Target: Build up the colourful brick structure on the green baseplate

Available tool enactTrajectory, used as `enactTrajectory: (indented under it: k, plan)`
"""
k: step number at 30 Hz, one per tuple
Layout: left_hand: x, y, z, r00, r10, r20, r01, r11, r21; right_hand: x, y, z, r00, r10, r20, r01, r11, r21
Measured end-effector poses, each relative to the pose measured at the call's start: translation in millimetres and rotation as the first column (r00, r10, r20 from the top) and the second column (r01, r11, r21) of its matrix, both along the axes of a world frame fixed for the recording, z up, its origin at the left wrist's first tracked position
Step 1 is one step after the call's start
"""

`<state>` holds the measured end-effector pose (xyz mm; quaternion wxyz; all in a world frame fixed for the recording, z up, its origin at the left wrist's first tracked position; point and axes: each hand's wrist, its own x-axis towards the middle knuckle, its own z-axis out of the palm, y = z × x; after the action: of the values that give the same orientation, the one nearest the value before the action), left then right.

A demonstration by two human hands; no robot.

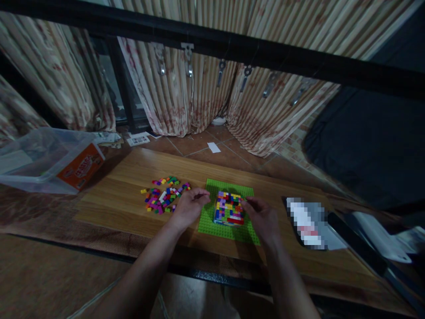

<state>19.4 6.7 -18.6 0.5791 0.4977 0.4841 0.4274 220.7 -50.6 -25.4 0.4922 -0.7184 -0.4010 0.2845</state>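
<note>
A green baseplate (pixel 212 223) lies on a low wooden board (pixel 126 177). On it stands a square block of many-coloured small bricks (pixel 229 208). My left hand (pixel 190 206) rests at the plate's left edge with its fingers curled in a pinch; what they hold is too small to make out. My right hand (pixel 260 216) sits at the block's right side, fingertips touching the bricks' edge, fingers bent. A loose pile of small coloured bricks (pixel 164 195) lies just left of my left hand.
A clear plastic tub with an orange label (pixel 49 159) lies tipped at the far left. A dark device with a blurred patch (pixel 307 221) lies right of the plate. Curtains (pixel 186 97) hang behind, papers (pixel 137 140) lie on the tiled floor.
</note>
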Motion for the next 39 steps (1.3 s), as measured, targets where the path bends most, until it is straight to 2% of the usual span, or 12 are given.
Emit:
enactTrajectory:
  k: [17, 21, 24, 27, 31, 34, 39]
  plan:
    - [-2, 0, -5.6, 0.992, -0.061, -0.110, 0.065, 0.997, 0.038, -1, 8, -12.9, 1.000, -0.016, -0.020, 0.015, 0.999, -0.039]
    - [-9, 5, -7.3, 0.983, -0.043, -0.181, 0.063, 0.992, 0.109, -4, 7, -13.4, 1.000, -0.023, -0.006, 0.023, 1.000, -0.014]
    - [-25, 13, -7.5, 0.957, 0.008, -0.288, 0.049, 0.981, 0.189, -5, 4, -11.4, 0.998, -0.019, -0.060, 0.018, 1.000, -0.018]
    - [-47, 22, -5.6, 0.892, 0.097, -0.442, 0.019, 0.968, 0.251, -2, 2, -8.9, 0.992, -0.024, -0.124, 0.020, 0.999, -0.032]
    - [-65, 26, -3.0, 0.712, 0.185, -0.678, 0.050, 0.949, 0.312, 6, 1, -6.5, 0.994, -0.084, -0.068, 0.082, 0.996, -0.028]
    - [-62, 22, -2.7, 0.621, 0.160, -0.767, 0.133, 0.943, 0.305, 8, 2, -6.1, 0.997, -0.077, 0.011, 0.077, 0.997, -0.021]
    - [-46, 12, -3.4, 0.505, 0.131, -0.853, 0.303, 0.899, 0.318, 2, 2, -5.3, 0.998, -0.042, 0.054, 0.043, 0.999, -0.004]
